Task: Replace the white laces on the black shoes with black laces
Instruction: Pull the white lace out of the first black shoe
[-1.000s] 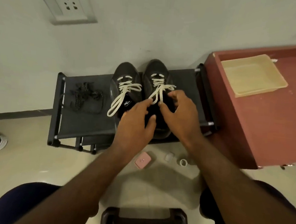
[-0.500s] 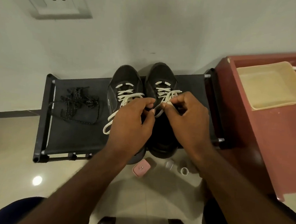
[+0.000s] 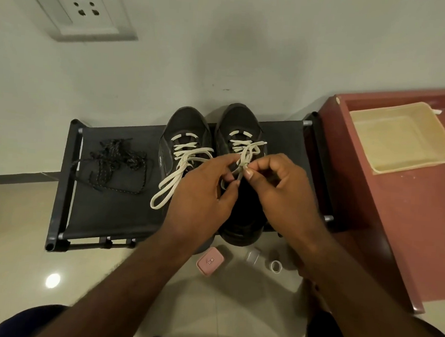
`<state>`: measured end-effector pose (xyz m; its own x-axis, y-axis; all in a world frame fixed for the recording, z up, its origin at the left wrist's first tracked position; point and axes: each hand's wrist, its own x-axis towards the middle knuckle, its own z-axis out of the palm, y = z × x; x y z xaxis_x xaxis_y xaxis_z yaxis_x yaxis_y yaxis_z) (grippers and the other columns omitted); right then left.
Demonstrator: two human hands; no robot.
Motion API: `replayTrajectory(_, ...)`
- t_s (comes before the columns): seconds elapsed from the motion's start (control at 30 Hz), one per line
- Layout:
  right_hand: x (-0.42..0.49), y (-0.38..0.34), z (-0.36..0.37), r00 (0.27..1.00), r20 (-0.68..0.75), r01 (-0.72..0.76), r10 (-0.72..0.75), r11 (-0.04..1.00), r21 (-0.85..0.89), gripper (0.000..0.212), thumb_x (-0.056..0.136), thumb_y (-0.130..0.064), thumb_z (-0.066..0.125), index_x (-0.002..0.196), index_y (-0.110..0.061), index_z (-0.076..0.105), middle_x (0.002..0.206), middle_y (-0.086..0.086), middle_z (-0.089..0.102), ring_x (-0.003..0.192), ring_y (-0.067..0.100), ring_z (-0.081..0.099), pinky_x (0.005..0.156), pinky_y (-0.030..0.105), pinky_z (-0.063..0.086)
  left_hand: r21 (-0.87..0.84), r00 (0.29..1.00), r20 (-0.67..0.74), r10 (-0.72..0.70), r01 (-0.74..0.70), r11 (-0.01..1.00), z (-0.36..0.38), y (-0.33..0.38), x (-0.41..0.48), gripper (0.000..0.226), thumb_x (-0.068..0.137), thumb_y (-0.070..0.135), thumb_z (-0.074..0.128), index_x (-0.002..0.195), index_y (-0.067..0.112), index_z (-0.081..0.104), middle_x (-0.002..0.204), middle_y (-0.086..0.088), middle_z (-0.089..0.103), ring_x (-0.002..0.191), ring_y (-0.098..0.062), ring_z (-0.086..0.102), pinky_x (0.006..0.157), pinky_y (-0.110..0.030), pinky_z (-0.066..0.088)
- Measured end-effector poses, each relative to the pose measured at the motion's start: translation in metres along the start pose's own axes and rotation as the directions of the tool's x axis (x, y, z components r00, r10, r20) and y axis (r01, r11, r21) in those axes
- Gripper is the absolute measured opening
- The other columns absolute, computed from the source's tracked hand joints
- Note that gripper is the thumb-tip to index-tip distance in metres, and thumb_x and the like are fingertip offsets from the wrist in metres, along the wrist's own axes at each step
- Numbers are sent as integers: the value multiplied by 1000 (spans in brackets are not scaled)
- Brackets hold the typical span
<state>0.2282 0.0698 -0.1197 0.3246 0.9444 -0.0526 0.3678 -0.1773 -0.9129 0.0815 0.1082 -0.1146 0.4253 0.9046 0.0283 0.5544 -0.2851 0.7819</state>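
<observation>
Left hand and right hand both pinch the knot of the white lace on the right-hand black shoe, fingers curled tight. Shoe stands right of centre on the shoe rack, toe at far edge. Black laces heaped near left edge.

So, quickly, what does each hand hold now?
Left hand: pinches the white lace below the knot.
Right hand: pinches the same lace at the knot.
</observation>
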Motion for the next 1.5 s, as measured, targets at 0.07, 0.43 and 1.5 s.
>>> replayTrajectory(0.07, -2, -3, -1, 999, 42, 20, -22, 998, 52, 6, 91, -10, 69, 91, -16, 71, 94, -4, 66, 89, 7, 64, 77, 14, 50, -37, 1000, 11, 0, 1, 999, 0, -1, 1, 45, 93, 17, 62, 136, 27, 54, 97, 18, 62, 76, 4, 55, 79, -20, 52)
replayTrajectory(0.43, -1, -6, -5, 992, 78, 71, -100, 947, 312, 15, 89, -12, 57, 88, -9, 72, 79, -8, 70, 77, 4, 66, 70, 14, 50, -112, 993, -70, 92, -100, 989, -6, -3, 5, 15, 94, 8, 59, 104, 17, 67, 96, 17, 60, 94, 2, 58, 81, -9, 45)
replayTrajectory(1.5, 8, 27, 5, 996, 10, 90, -90, 981, -169, 32, 93, -21, 67, 124, -33, 65, 115, -16, 58, 110, 6, 57, 95, 32, 52, 293, 971, 154, -181, 130, 947, -15, 16, 8, 26, 101, 22, 46, 110, 20, 70, 103, 2, 68, 94, -12, 60, 83, -21, 45)
